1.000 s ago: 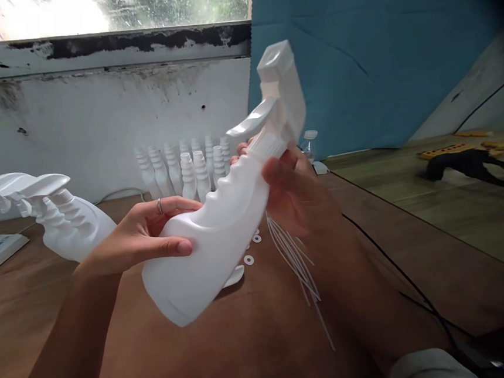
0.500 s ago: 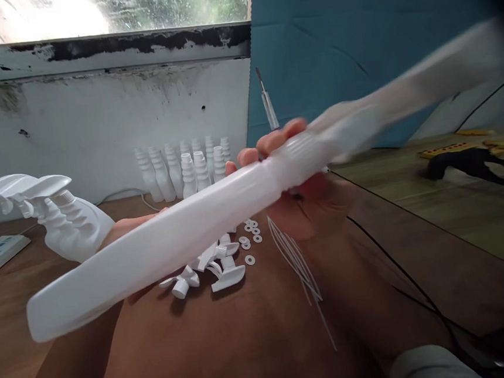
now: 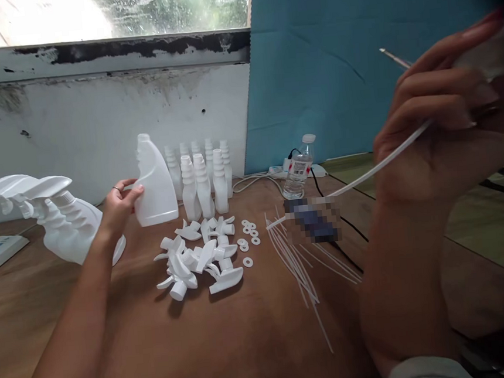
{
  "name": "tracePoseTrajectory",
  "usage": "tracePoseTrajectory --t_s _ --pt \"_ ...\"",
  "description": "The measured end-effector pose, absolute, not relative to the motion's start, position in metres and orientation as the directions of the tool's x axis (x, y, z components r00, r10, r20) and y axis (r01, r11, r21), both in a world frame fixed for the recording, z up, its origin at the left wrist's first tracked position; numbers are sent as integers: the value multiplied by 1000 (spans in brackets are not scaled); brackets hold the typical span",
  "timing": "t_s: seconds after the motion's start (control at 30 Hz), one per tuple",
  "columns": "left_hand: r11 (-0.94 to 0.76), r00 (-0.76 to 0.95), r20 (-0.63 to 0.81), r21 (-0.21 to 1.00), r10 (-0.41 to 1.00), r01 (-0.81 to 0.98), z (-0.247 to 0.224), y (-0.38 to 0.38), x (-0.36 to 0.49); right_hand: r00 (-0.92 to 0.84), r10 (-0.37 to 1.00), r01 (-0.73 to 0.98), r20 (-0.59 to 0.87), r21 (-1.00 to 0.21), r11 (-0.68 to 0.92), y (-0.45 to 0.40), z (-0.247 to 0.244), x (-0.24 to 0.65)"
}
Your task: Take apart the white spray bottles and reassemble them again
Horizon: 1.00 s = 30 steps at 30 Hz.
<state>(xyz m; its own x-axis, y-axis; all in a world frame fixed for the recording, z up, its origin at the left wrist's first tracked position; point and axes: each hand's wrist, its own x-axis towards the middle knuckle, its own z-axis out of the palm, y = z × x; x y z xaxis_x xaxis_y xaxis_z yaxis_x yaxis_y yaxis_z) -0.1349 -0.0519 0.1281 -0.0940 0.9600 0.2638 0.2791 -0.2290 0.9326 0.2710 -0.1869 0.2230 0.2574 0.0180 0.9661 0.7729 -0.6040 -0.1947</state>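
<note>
My left hand (image 3: 123, 206) grips the left edge of a white spray bottle (image 3: 154, 183). The bottle is upright without a trigger head, beside several slim-necked white bottles (image 3: 201, 184). Raised close to the camera at the upper right, my right hand (image 3: 438, 99) is closed around a thin white tube (image 3: 382, 166) that slants down to the left. The metal tip of a screwdriver (image 3: 394, 57) sticks out above its fingers. A pale white part (image 3: 491, 53) shows near the fingertips, mostly cut off by shadow. White trigger heads (image 3: 196, 255) lie piled on the table.
Flat white washers (image 3: 248, 262) and loose white tubes (image 3: 291, 262) lie right of the pile. Capped spray bottles (image 3: 72, 228) stand at left near a power strip (image 3: 2, 255). A clear water bottle (image 3: 298, 170), a blurred-out dark object (image 3: 312, 219) and black cables are further right.
A long white bottle shape that crossed the view close to the camera is gone from there. My right hand has risen to the right; my left hand now shows at the bottle row, holding a bottle.
</note>
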Motion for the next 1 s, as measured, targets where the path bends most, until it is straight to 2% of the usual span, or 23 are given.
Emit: tracePoseTrajectory --t_s 0.03,0.07,0.1,0.13,0.17,0.2,0.23,0.27,0.3,0.33,0.43,0.57,0.63,0.73,0.8,0.87,0.9,0.93,1.0 --pt "-216 -143 281 910 949 354 117 -44 -134 103 141 711 985 26 -703 -189 225 265" --pt "-193 -196 295 888 935 416 106 -37 -132 -91 307 524 947 308 -794 -191 228 259" --pt "-173 -262 317 873 911 456 94 -31 -130 -246 497 182 832 543 -819 -191 230 253" --pt "-161 -299 328 868 896 470 84 -26 -127 -303 660 -253 687 610 -751 -191 232 247" --pt "-160 -328 340 867 881 471 74 -23 -124 -257 791 -661 555 496 -563 -190 234 243" --pt "-167 -344 353 868 870 468 65 -20 -120 -140 866 -921 479 258 -292 -189 236 239" --pt "-182 -341 365 866 866 466 58 -19 -117 -13 885 -1000 465 3 -16 -188 236 237" --pt "-197 -340 381 862 860 468 52 -18 -113 87 869 -960 487 -193 204 -186 237 235" --pt "-214 -334 397 856 855 470 46 -17 -109 141 846 -881 514 -325 344 -185 237 234" --pt "-231 -324 410 852 852 470 42 -17 -105 167 834 -812 526 -407 419 -184 236 234" --pt "-262 -286 427 842 858 472 34 -18 -94 188 859 -706 477 -542 456 -185 233 235" --pt "-232 -248 417 809 875 541 32 -20 -86 125 880 -596 459 -674 437 -186 230 236" --pt "-252 -266 467 781 843 571 40 -24 -84 127 902 -552 413 -726 410 -187 230 233" --pt "-397 -278 607 737 744 547 66 -43 -74 121 940 -521 320 -785 334 -186 227 224" --pt "-515 -225 638 745 737 425 90 -67 -63 42 969 -531 244 -816 229 -184 218 213" --pt "-563 -118 585 807 802 176 111 -98 -50 -138 980 -505 142 -861 54 -184 202 199" --pt "-520 -18 520 854 854 29 119 -115 -44 -253 964 -455 81 -889 -44 -185 192 191" --pt "-408 111 417 908 902 -92 126 -133 -38 -362 932 -380 13 -915 -135 -187 181 184" --pt "-170 362 240 961 901 -216 131 -164 -31 -465 876 -236 -129 -935 -263 -194 161 170"
